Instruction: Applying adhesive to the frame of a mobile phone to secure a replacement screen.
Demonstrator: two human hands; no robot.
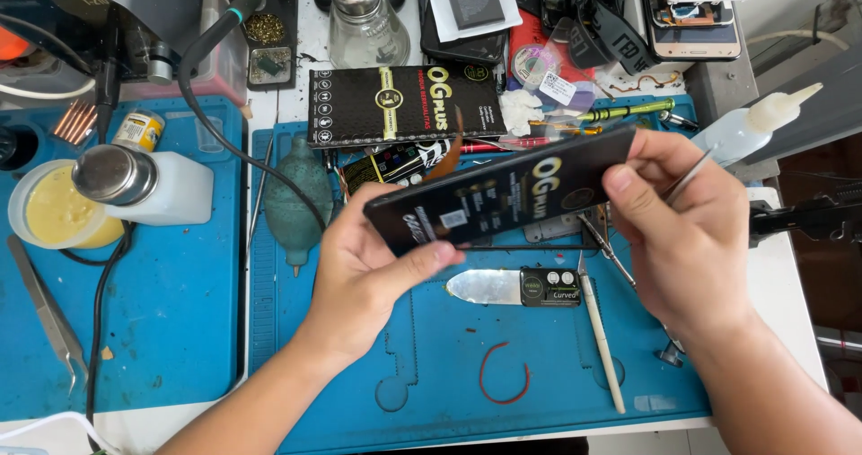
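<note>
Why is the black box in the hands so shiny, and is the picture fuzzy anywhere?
Head view: bright, even light puts a pale sheen on the glossy black box held by the left hand and right hand; soft shadows fall on the blue mat; the middle is sharp, while the corners bend and soften a little.

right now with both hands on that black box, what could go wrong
The right hand also pinches thin metal tweezers against the flat black box; their tip might scratch it or slip free. The left hand grips only the lower end, so the box could drop onto the metal pry tool lying below.
</note>
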